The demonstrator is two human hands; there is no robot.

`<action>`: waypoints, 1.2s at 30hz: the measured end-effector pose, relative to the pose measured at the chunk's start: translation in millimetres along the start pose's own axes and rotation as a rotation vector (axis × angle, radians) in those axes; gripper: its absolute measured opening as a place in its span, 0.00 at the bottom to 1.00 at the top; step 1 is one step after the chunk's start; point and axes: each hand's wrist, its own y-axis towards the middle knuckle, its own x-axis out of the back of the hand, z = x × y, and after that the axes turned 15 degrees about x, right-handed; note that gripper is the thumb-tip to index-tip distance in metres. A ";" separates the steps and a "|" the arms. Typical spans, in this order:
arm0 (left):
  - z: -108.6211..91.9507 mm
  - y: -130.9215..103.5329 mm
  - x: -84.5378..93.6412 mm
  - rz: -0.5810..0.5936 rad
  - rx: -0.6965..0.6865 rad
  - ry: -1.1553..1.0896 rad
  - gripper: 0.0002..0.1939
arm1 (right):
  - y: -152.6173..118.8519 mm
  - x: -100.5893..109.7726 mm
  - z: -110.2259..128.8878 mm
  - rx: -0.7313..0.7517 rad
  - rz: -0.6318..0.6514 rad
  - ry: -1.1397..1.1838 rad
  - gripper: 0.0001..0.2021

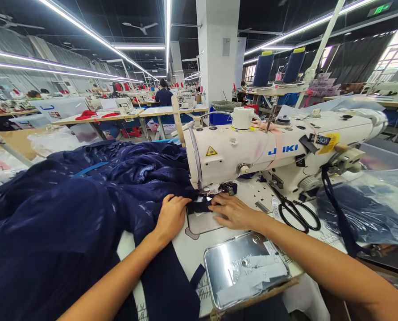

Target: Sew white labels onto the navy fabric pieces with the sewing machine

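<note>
A white sewing machine [232, 151] stands in front of me, with a small navy fabric piece [201, 206] under its needle area. To the left of the needle, my left hand [171, 216] is closed on the navy cloth, fingers pressed together. My right hand [235, 211] grips the same piece from the right, just below the machine head; its thumb is partly apart from the other fingers. A large heap of navy fabric [72, 209] spreads left of the machine. The needle tip and stitches are too small to make out.
Black-handled scissors [297, 214] lie right of my right hand. A metal tin [225, 263] with paper labels sits at the table's front. Further right is a clear plastic bag [379, 200] with dark contents. Navy thread cones [293, 67] stand behind; a person [163, 96] sits farther back.
</note>
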 end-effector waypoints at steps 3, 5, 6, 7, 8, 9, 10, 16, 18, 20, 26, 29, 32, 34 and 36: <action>4.2 12.9 -2.7 0.022 0.160 -0.127 0.15 | 1.2 -5.8 9.4 -0.025 -0.025 -0.035 0.15; 0.7 14.2 -2.3 0.047 0.222 -0.161 0.14 | 1.9 -8.8 11.8 -0.031 -0.033 -0.051 0.14; -2.1 12.7 -1.5 0.055 0.222 -0.164 0.14 | 2.0 -9.6 11.8 -0.032 -0.038 -0.047 0.14; -5.3 10.2 -0.4 0.057 0.197 -0.154 0.13 | 2.1 -10.0 11.0 -0.034 -0.046 -0.036 0.13; -8.6 7.1 0.5 0.052 0.147 -0.130 0.13 | 2.0 -10.0 9.7 -0.039 -0.055 -0.018 0.13; -11.8 3.9 1.1 0.039 0.081 -0.093 0.13 | 1.8 -9.8 7.8 -0.047 -0.065 0.010 0.13; -14.7 0.9 1.1 0.019 0.010 -0.047 0.14 | 1.5 -9.7 5.7 -0.055 -0.075 0.046 0.13; -24.8 -3.1 -10.4 -0.086 -0.251 0.133 0.08 | -2.3 -15.1 -8.4 -0.067 -0.207 0.284 0.11; -26.6 -1.4 -14.6 -0.103 -0.283 0.155 0.09 | -3.5 -17.9 -12.0 -0.048 -0.253 0.328 0.11; -28.3 0.0 -17.2 -0.114 -0.305 0.179 0.10 | -4.4 -19.7 -14.7 -0.030 -0.280 0.356 0.10; -29.7 2.9 -20.1 -0.049 -0.401 0.212 0.12 | -5.5 -16.9 -17.6 0.005 -0.234 0.328 0.11; -28.0 3.0 -18.7 0.001 -0.434 0.200 0.11 | -5.2 -13.7 -14.8 0.059 -0.192 0.215 0.11; -24.6 2.2 -11.0 0.034 -0.421 0.214 0.10 | -4.3 -10.6 -9.5 0.122 -0.149 0.059 0.12; -20.2 2.4 -2.7 0.022 -0.374 0.221 0.10 | -3.8 -8.8 -5.9 0.134 -0.116 -0.017 0.12; -14.5 3.6 5.9 -0.019 -0.290 0.199 0.11 | -3.9 -7.4 -3.3 0.126 -0.096 -0.056 0.11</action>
